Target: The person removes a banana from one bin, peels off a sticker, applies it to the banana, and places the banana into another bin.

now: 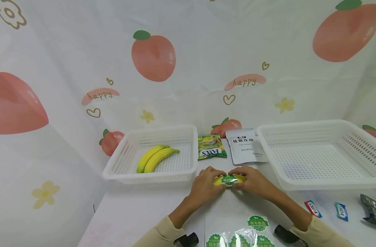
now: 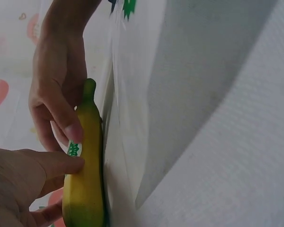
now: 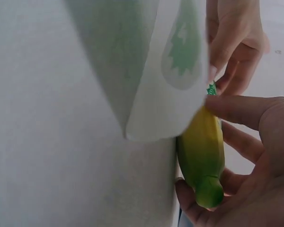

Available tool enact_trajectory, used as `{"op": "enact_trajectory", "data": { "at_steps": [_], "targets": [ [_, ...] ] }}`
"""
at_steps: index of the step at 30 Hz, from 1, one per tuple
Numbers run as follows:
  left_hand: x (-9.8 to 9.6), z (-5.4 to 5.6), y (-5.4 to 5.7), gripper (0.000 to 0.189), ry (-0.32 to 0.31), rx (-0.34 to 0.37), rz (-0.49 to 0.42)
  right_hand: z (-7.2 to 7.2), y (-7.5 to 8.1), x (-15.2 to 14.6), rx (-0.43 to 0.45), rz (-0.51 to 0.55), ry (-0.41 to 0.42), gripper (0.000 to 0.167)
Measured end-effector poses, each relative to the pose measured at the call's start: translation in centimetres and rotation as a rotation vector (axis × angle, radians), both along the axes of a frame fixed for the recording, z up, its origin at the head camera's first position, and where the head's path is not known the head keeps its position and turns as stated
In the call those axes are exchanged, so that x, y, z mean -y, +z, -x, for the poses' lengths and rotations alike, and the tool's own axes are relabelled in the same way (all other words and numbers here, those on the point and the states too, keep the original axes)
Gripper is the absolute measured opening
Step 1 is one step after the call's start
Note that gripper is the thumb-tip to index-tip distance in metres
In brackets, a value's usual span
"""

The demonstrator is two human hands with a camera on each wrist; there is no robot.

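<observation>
The left hand and right hand are gripping a banana at the worktop, just in front of the green packet. For good adhesion, the fingers should be steadying it while gently smoothing the green-and-white label outward from its centre.

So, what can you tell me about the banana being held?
The banana is yellow, greenish at both ends, and smooth-skinned; whether it is real or artificial is unclear. It lies crosswise in the head view, its stem toward the right hand. A sticker with green print is on it. The left hand grips one end, the right hand the other.
</observation>
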State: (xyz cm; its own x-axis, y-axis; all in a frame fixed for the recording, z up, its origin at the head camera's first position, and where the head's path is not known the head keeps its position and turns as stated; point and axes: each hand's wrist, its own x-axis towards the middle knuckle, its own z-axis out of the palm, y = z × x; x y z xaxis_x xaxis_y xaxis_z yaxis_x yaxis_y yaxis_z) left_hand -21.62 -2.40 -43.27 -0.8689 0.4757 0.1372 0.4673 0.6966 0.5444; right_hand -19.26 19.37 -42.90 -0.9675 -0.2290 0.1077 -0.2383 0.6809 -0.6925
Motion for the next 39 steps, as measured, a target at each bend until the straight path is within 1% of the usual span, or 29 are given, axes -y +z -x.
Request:
{"op": "enact_trajectory", "data": {
  "at_steps": [3,9,15,22,29,34,39],
  "targets": [
    [-0.01,-0.02,0.01,0.036,-0.004,-0.009,0.005,0.11,-0.02,0.21,-0.033,-0.006,0.012,0.039],
    [0.00,-0.09,0.17,0.036,-0.008,-0.026,0.017,0.57,-0.30,0.40,-0.060,-0.064,0.006,0.040],
    [-0.01,-0.15,0.37,0.035,-0.013,-0.046,0.023,0.68,-0.27,0.47,-0.096,-0.077,0.022,0.041],
    [-0.16,-0.23,0.47,0.032,-0.004,-0.066,0.045,0.68,-0.12,0.57,-0.063,-0.094,0.016,0.039],
    [-0.32,-0.35,0.78,0.031,0.001,-0.062,0.049,0.43,0.04,0.32,-0.042,-0.092,0.031,0.036],
    [-0.21,-0.17,0.51,0.033,0.004,-0.048,0.046,0.29,0.03,0.02,-0.040,-0.066,0.042,0.038],
    [-0.07,0.10,0.10,0.037,-0.007,-0.052,0.032,0.11,-0.10,-0.15,-0.007,-0.039,0.027,0.041]
  ]
}}
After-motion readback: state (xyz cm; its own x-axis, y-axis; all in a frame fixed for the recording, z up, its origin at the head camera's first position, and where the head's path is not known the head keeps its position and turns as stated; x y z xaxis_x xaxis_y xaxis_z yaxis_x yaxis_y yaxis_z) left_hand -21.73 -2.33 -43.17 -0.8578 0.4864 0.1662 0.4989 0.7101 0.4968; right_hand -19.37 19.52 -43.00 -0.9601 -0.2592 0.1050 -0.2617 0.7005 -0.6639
